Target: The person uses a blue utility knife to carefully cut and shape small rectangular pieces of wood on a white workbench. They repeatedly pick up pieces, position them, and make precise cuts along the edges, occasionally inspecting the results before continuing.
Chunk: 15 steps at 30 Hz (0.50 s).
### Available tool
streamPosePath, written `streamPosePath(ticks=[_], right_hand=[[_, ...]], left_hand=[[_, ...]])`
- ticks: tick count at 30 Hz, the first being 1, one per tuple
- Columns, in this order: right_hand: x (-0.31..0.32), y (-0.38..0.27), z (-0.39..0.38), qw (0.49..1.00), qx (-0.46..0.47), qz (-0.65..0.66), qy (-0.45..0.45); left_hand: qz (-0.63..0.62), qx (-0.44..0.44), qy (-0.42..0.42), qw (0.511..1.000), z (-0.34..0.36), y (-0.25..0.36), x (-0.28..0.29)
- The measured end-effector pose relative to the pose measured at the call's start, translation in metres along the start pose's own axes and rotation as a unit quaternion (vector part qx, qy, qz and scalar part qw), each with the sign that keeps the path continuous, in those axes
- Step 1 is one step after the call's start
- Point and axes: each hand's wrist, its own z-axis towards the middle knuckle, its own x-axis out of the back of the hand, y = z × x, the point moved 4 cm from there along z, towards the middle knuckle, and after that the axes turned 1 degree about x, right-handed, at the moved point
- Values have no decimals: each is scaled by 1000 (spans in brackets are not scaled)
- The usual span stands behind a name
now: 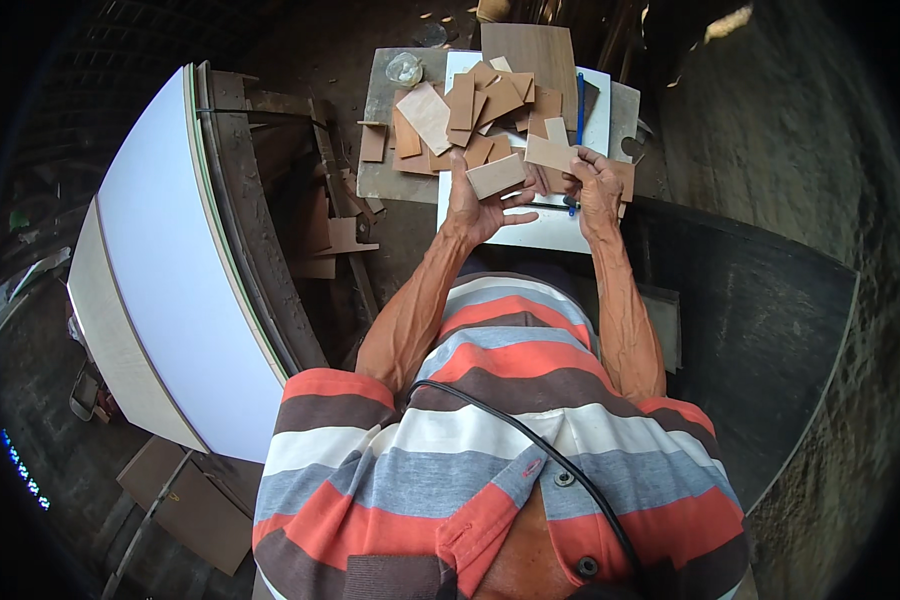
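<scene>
My left hand (pixel 475 208) holds a pale rectangular wood piece (pixel 494 176) by the thumb side, some fingers spread beneath it. My right hand (pixel 596 186) pinches another pale flat piece (pixel 548 152) at its right end. Just beyond both hands, a jumbled heap of small brown and pale wood offcuts (pixel 460 100) lies on a white board (pixel 525 230), which rests on a worn wooden board (pixel 390 185). A long blue item (pixel 580 105), too small to identify, runs along the right of the heap, partly behind my right hand.
Tall white panels (pixel 190 260) lean at the left beside scattered offcuts (pixel 340 240). A dark board (pixel 780 320) fills the right, near a rough wall (pixel 840 150). A small clear container (pixel 405 68) sits at the heap's back left; a brown panel (pixel 530 45) stands behind the heap.
</scene>
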Motion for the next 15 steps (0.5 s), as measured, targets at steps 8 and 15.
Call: streamPosePath(ticks=[8, 15], right_hand=[[-23, 6, -2, 977, -3, -175, -125], [-15, 31, -6, 990, -55, -105, -82]], left_hand=[[104, 60, 61, 991, 2, -5, 11], [160, 15, 67, 985, -6, -5, 1]])
